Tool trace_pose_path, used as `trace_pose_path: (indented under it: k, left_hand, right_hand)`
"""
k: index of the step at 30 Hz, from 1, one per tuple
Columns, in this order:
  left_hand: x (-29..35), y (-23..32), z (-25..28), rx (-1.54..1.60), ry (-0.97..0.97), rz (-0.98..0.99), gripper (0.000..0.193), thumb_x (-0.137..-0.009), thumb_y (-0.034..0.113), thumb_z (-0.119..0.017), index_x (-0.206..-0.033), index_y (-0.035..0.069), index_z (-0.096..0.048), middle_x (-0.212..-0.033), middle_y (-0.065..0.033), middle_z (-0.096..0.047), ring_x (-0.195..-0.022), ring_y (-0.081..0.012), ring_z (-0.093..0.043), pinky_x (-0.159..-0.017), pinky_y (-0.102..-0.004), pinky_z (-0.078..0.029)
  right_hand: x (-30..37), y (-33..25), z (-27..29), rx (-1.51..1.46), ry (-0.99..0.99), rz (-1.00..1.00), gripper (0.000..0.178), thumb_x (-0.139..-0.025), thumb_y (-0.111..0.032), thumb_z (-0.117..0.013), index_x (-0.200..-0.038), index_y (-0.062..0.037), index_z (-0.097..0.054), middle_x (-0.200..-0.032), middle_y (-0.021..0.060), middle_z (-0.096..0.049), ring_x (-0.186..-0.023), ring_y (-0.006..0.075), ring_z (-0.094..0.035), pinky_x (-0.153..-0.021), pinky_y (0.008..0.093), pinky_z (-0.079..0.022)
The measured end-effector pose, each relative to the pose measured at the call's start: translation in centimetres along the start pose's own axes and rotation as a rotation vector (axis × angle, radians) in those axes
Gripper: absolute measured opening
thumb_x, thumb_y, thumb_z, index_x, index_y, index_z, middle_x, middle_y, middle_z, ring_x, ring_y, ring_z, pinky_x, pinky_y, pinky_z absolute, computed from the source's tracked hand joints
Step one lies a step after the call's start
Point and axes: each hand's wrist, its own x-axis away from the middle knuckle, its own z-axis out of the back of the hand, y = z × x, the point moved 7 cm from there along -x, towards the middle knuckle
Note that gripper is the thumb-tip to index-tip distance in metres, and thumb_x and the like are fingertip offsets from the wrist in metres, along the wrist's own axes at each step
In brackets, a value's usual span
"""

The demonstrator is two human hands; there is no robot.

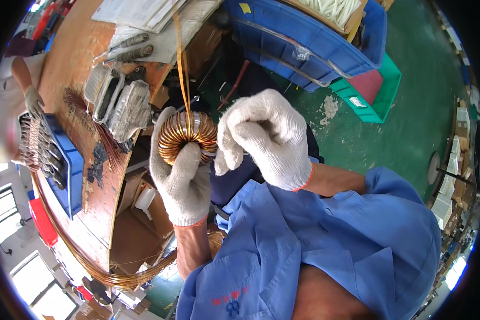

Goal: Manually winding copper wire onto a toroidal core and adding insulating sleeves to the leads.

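Note:
My left hand (182,191), in a white knitted glove, is wrapped round a ring-shaped coil (172,140) wound with copper wire, its thumb laid over the ring's near side. Pale core shows between the turns at the top. From the coil two lengths of copper wire (185,80) run up and away past the bench edge. Just right of the coil is my right hand (274,140), gloved alike, its fingers curled in a closed pinch. Whatever may lie between those fingertips is hidden from view.
Left is a worn wooden bench (104,173) with wrapped blocks (128,109), thin brown wires (108,141) and a blue tray (72,176). Beyond it another person's gloved hand (33,101) shows. A blue crate (282,45) and green bin (378,93) stand ahead. Wire bundles (128,280) hang below.

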Motion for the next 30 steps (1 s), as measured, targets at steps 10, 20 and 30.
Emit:
trace_pose_path:
  k: [10, 20, 30]
  left_hand:
    - [-0.5, -1.6, -0.2, 0.085, -0.048, 0.074, 0.058, -0.091, 0.007, -0.075, -0.143, -0.006, -0.054, -0.124, -0.0149, -0.07, -0.104, -0.023, -0.072, -0.096, -0.0382, -0.06]
    - [0.5, 0.3, 1.3, 0.198, -0.113, 0.004, 0.058, -0.1, 0.022, -0.077, -0.147, 0.0, -0.053, -0.131, -0.0178, -0.067, -0.117, -0.0304, -0.067, -0.088, -0.0437, -0.058]
    - [2.1, 1.6, 4.6, 0.331, 0.068, -0.019, 0.059, -0.097, 0.023, -0.078, -0.145, -0.001, -0.054, -0.133, -0.0219, -0.066, -0.116, -0.0321, -0.066, -0.075, -0.0392, -0.058]
  right_hand:
    - [-1.9, 1.9, 0.3, -0.223, 0.13, -0.322, 0.004, -0.106, -0.003, -0.061, -0.106, -0.0002, -0.058, -0.085, 0.0084, -0.068, -0.062, 0.0125, -0.067, -0.058, 0.0296, -0.062]
    - [-5.2, -0.4, 2.1, 0.206, -0.1, -0.364, 0.021, -0.104, -0.014, -0.069, -0.116, 0.0007, -0.061, -0.093, 0.0102, -0.072, -0.065, 0.0142, -0.069, -0.057, 0.0304, -0.059]
    - [-8.6, -1.7, 2.3, 0.266, 0.155, -0.211, 0.021, -0.1, -0.018, -0.072, -0.097, 0.0032, -0.074, -0.08, 0.0083, -0.068, -0.056, 0.0157, -0.066, -0.051, 0.0295, -0.054]
